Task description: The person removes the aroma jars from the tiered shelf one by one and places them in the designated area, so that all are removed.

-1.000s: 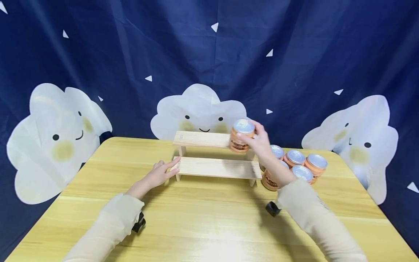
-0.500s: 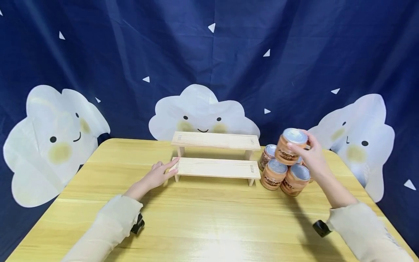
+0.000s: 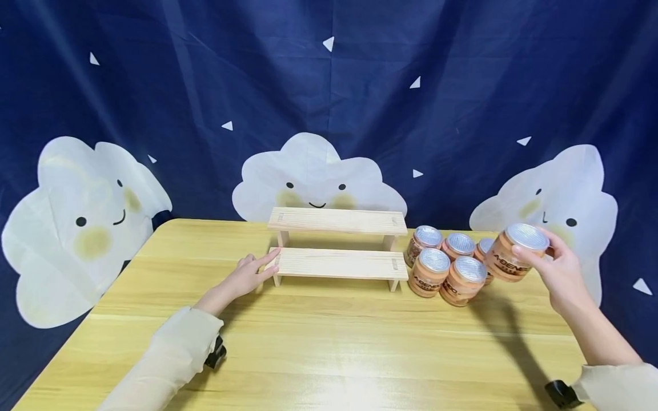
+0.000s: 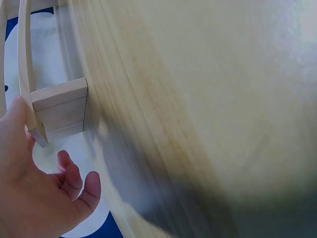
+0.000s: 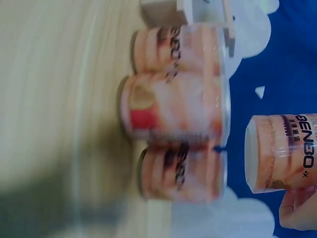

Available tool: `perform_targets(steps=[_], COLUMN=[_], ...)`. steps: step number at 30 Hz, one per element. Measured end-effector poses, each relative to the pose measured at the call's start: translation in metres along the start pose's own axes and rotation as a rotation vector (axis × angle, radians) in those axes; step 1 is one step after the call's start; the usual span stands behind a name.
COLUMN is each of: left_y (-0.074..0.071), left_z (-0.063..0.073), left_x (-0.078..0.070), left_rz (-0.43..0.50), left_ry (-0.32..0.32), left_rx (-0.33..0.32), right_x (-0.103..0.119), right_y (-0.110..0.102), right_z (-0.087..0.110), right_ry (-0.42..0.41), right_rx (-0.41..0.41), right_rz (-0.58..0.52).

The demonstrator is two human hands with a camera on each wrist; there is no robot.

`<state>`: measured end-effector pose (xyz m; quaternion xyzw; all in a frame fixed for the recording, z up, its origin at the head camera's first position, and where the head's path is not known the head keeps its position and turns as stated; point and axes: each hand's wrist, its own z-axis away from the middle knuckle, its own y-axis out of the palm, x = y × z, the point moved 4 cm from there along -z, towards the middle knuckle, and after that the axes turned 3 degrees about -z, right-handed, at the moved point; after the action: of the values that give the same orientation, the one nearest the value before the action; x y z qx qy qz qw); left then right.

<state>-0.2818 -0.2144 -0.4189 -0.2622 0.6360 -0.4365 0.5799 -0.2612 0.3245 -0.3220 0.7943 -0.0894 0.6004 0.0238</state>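
My right hand point(image 3: 562, 274) holds an orange-labelled can point(image 3: 516, 251) with a silver lid, raised above the table to the right of the other cans. In the right wrist view the held can point(image 5: 282, 153) shows at the right edge, with part of the hand below it. At the left end of a two-step wooden shelf point(image 3: 336, 262), my left hand point(image 3: 247, 275) rests its index finger and thumb on the lower board. The left wrist view shows the other fingers point(image 4: 74, 183) loosely bent, apart from the wood.
Several similar cans point(image 3: 462, 284) stand grouped just right of the shelf. Behind the wooden table point(image 3: 308, 342) hangs a dark blue curtain point(image 3: 267, 68) with cloud prints. Both shelf boards are bare.
My right hand has carried the can rightward from the upper board, past the grouped cans, to their right side. The left hand stays at the shelf's end.
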Motion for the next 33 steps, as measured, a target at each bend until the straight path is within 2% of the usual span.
perform_targets(steps=[3, 7, 9, 13, 19, 22, 33], left_y=[-0.002, -0.003, -0.003, -0.001, -0.001, -0.001, 0.001], left_z=[0.001, 0.001, 0.0, -0.001, -0.001, 0.0, -0.007], left_x=[0.001, 0.002, 0.002, 0.003, 0.005, 0.005, 0.0], left_rz=[-0.002, -0.013, -0.011, -0.003, -0.007, 0.0, -0.01], left_ry=[-0.006, -0.006, -0.005, -0.013, -0.012, -0.018, 0.003], left_rx=[-0.002, -0.001, 0.003, 0.006, -0.002, 0.002, 0.003], right_x=[-0.009, -0.025, -0.034, -0.054, -0.076, -0.084, -0.079], right_y=[-0.01, -0.018, -0.02, -0.023, -0.022, -0.022, -0.016], right_z=[0.003, 0.007, 0.011, 0.017, 0.02, 0.021, 0.03], right_ry=[0.009, 0.011, 0.039, 0.111, 0.141, 0.178, 0.176], right_rx=[0.003, 0.012, 0.027, 0.064, 0.115, 0.104, 0.122], right_rz=[0.034, 0.209, 0.299, 0.366, 0.368, 0.383, 0.438])
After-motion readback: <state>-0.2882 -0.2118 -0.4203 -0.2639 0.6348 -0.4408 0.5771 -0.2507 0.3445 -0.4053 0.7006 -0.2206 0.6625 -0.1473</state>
